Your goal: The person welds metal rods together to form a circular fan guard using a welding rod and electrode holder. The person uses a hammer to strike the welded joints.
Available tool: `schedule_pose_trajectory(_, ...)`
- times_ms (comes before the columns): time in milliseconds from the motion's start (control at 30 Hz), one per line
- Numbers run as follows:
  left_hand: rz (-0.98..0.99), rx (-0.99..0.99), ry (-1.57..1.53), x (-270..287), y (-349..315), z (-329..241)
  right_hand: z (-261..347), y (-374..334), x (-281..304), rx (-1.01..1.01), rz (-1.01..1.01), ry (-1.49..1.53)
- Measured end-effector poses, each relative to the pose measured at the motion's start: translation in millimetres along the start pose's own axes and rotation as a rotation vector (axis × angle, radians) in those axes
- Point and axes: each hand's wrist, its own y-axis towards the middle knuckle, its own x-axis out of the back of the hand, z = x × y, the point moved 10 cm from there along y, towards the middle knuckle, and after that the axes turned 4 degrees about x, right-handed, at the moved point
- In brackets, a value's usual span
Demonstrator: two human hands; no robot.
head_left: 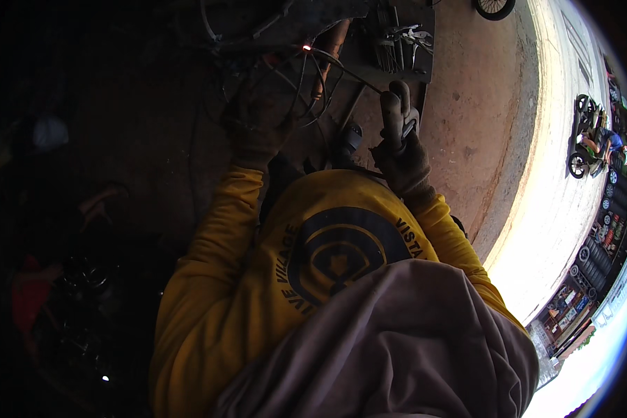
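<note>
My gloved right hand (405, 167) is closed around a grey welding electrode holder (392, 115). A thin welding rod (355, 72) runs from its jaws up and to the left. The rod's end meets a small orange-red glowing spot (306, 47) on a dark frame of bent metal rods (298, 87). Lower on that frame, my gloved left hand (252, 136) has its fingers around the curved rods; deep shadow hides most of the grip. An orange-brown metal tube (333, 52) stands behind the frame, close to the glowing spot.
Pliers-like hand tools (412, 40) lie on a dark stand at the back. A wheel (494, 5) shows at the top edge. To the right, past the brown ground, a bright road carries a person on a motorcycle (592, 139). Dark clutter (83, 285) fills the left.
</note>
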Motion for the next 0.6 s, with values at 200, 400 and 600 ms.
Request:
schedule_pose_trajectory(200,0.268,0.143,0.048,-12,-5,-1,-19,-6,-4,-0.066,0.019,0.223)
schedule_pose_trajectory(400,0.223,-0.090,0.179,6,9,-32,-29,-9,-10,-0.164,0.048,0.264)
schedule_pose_trajectory(600,0.162,0.089,-0.174,0,16,-17,-29,-9,-13,-0.190,0.060,0.268)
